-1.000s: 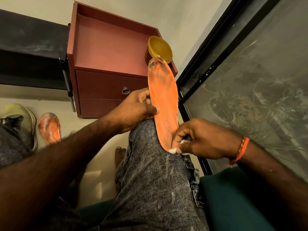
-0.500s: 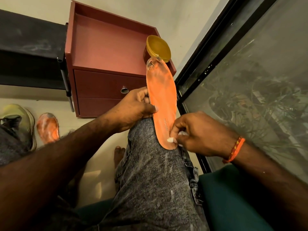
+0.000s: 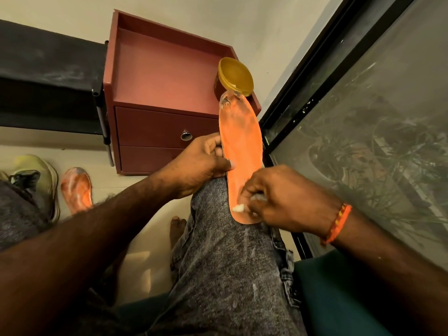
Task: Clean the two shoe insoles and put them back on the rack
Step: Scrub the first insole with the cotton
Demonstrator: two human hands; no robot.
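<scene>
Item: orange insole (image 3: 242,151) under cleaning, propped on the raised knee (image 3: 218,214).

Long axis runs away from the person, heel end low on the knee, worn toe end up beside the yellow-lidded jar (image 3: 236,77) at the near right corner of the red drawer unit (image 3: 164,127). Left hand (image 3: 201,163) pinches the left edge at mid-length, thumb on top. Right hand (image 3: 281,200), nearer the heel, has fingers curled round a small white wad (image 3: 238,208) pressed to the surface. Judged next: wiping toeward along the axis. Second insole (image 3: 77,190) lies on the floor at left, beside a shoe (image 3: 43,170), uncleaned.
</scene>
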